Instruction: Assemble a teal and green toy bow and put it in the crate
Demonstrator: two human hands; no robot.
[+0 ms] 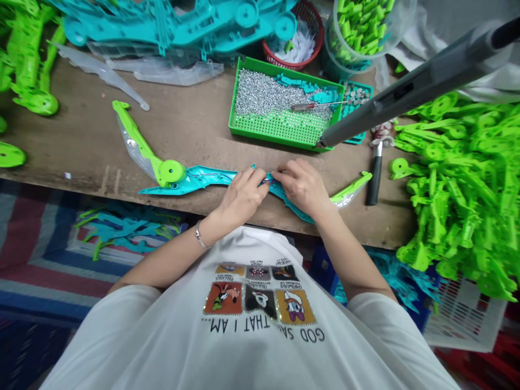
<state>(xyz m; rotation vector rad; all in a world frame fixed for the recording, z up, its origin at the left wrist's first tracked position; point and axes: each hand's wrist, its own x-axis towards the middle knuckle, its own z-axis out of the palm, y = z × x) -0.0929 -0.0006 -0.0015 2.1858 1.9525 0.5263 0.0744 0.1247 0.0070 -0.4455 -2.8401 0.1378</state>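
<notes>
A bow-shaped toy part with a turquoise plastic shell (195, 183) lies along the front of the bench, its open inner side up. A lime-green arm (140, 142) with a clear plastic edge angles off its left end; another green arm (352, 185) sticks out at the right. Thin wires (215, 174) run inside the shell. Over its middle, my left hand (246, 190) is closed, fingertips pinching at the wires. Just to the right, my right hand (303, 188) is closed in a pinch over the shell; its fingers hide what they hold.
A green tray (268, 130) of silver screws, with a screwdriver (311, 106) in it, stands behind. A grey power screwdriver (406, 86) hangs above. A hammer (374, 179) lies right, beside piled green parts (450, 184). Turquoise shells (179, 24) and a red basket (268, 54) stand farther back.
</notes>
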